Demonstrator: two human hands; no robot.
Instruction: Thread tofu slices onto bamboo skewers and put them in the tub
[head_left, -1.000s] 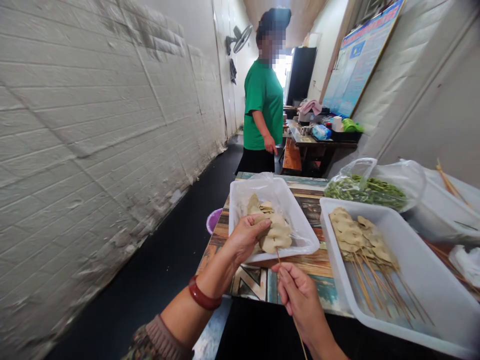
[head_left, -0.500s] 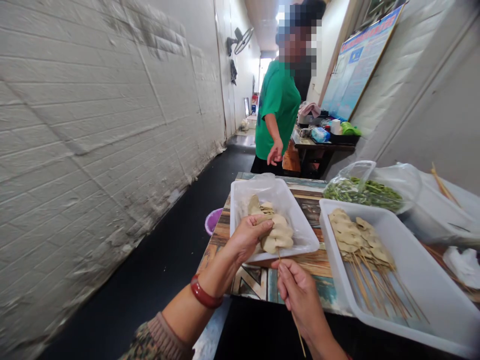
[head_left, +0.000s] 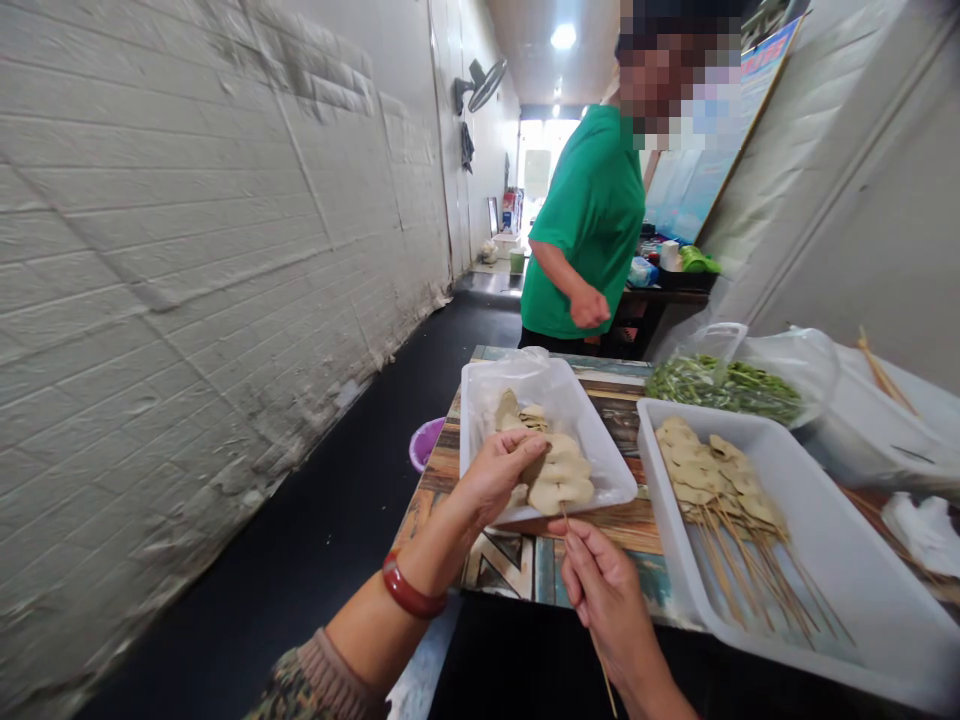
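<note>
Over the smaller white tray [head_left: 613, 478], pale beige, flat food slices [head_left: 566, 468] are threaded on a thin bamboo skewer [head_left: 606, 682]. My left hand [head_left: 495, 472] is closed in a pinch on the left edge of these slices. Below them, my right hand [head_left: 606, 572] grips the skewer, whose lower end sticks out under the palm. More loose slices [head_left: 508, 408] lie in a clear plastic bag [head_left: 517, 368] inside this tray, partly hidden by my left hand. To the right, a larger white tray [head_left: 847, 575] holds several filled skewers [head_left: 724, 480] with their sticks towards me.
A bag of green vegetables [head_left: 724, 388] sits behind the larger tray. White crumpled tissue [head_left: 924, 535] lies at the right. A purple basin [head_left: 426, 445] is left of the wood-patterned table [head_left: 427, 510]. Beyond the table stands a person in a green shirt [head_left: 589, 230].
The person in green has moved closer and to the right, hand now drawn in. My right hand and the skewered slices have shifted slightly right; my left hand keeps its pinch.
</note>
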